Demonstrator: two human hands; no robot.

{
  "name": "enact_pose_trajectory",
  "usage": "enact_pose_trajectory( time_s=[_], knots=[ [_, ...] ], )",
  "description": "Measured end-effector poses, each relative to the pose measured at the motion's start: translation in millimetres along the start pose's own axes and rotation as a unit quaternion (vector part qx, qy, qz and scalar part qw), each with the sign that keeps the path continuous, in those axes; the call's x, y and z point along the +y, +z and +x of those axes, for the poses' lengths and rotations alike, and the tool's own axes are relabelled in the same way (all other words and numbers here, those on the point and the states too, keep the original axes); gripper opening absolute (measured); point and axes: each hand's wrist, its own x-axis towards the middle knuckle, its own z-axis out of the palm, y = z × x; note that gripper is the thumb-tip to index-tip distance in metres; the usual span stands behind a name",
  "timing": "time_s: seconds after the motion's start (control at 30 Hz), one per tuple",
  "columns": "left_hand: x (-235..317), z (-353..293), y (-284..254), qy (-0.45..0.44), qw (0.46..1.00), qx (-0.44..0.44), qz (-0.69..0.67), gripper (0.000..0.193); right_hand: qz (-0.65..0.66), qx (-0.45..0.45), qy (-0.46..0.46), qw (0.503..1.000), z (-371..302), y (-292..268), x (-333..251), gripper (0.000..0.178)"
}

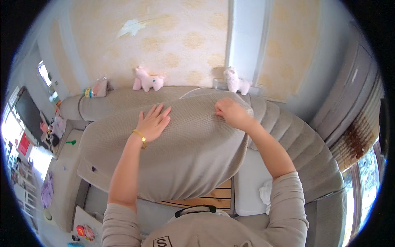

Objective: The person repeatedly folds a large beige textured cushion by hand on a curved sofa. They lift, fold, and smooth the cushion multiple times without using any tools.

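A large sofa cushion in a loose grey-beige textured cover stands tilted up in front of me, its lower edge slack and wrinkled. My left hand, with a gold bracelet on the wrist, lies on the upper face of the cover, fingers stretched out and apart. Farther right, close to the cushion's top right corner, my right hand is closed, its curled fingers pinching the cover's fabric. The fingertips of that hand are partly hidden.
Behind the cushion runs a sofa backrest, with a pink plush toy and a white plush toy on top. Wooden slats show beneath. A white cloth lies on the right seat; a green toy is at left.
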Motion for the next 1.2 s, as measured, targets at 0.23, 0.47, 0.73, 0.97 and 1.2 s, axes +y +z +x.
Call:
enact_pose_trajectory(
  time_s=[0.23, 0.47, 0.73, 0.97, 1.2],
  knots=[
    [8, -21, -2, 0.034, 0.998, 0.035, 0.029, 0.072, 0.277, 0.134, 0.209, 0.928, -56, -21, 51, 0.035],
    [33, 19, -6, 0.137, 0.990, 0.021, -0.022, 0.064, 0.293, 0.180, 0.283, 0.895, -127, 21, 79, 0.040],
    [61, 114, -11, -0.024, 0.986, -0.145, -0.081, 0.081, 0.150, 0.202, 0.227, 0.941, -111, 9, 77, 0.021],
    [61, 109, -7, -0.026, 0.978, -0.169, -0.121, 0.088, -0.130, 0.169, 0.233, 0.949, -101, -5, 54, 0.012],
    [55, 108, -2, 0.016, 0.978, -0.163, -0.126, 0.087, 0.042, 0.269, 0.281, 0.920, -113, 11, 64, 0.011]
  ],
)
